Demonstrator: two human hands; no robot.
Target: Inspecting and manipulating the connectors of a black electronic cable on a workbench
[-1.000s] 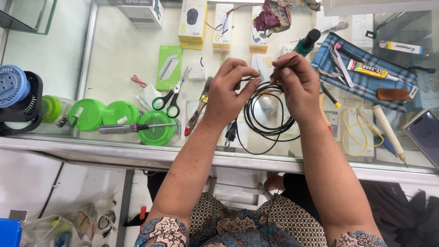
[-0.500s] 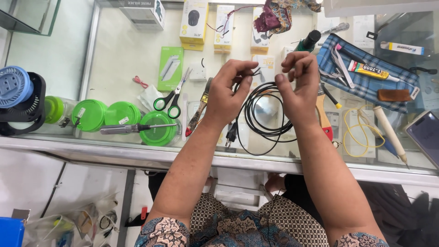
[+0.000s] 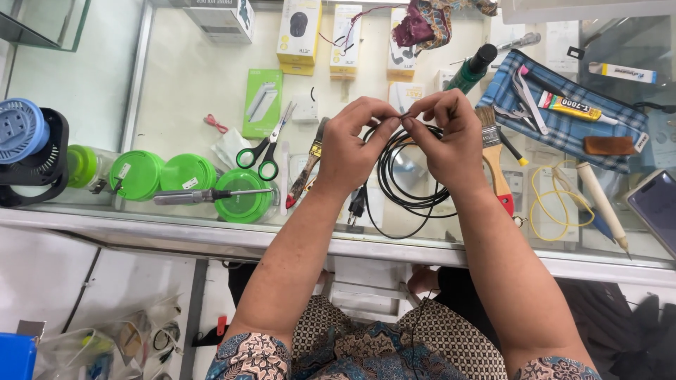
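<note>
My left hand [image 3: 352,144] and my right hand [image 3: 447,137] are raised over a glass counter [image 3: 183,77], fingertips meeting. Both pinch the same end of a coiled black cable [image 3: 405,190], which hangs in loops below my hands. Its black plug [image 3: 356,205] dangles near the counter's front edge. A small wire end sticks up between my thumbs and forefingers.
Green-handled scissors [image 3: 264,151], a screwdriver [image 3: 211,195] across green lidded jars [image 3: 162,176], a red-handled paintbrush [image 3: 493,151], a blue plaid pouch [image 3: 563,105] with tools and a glue tube, a yellow wire loop [image 3: 556,204], a phone [image 3: 655,207] and small boxes [image 3: 299,32] lie around.
My two hands have come together at the cable end; earlier they were slightly apart. The coil hangs much as before.
</note>
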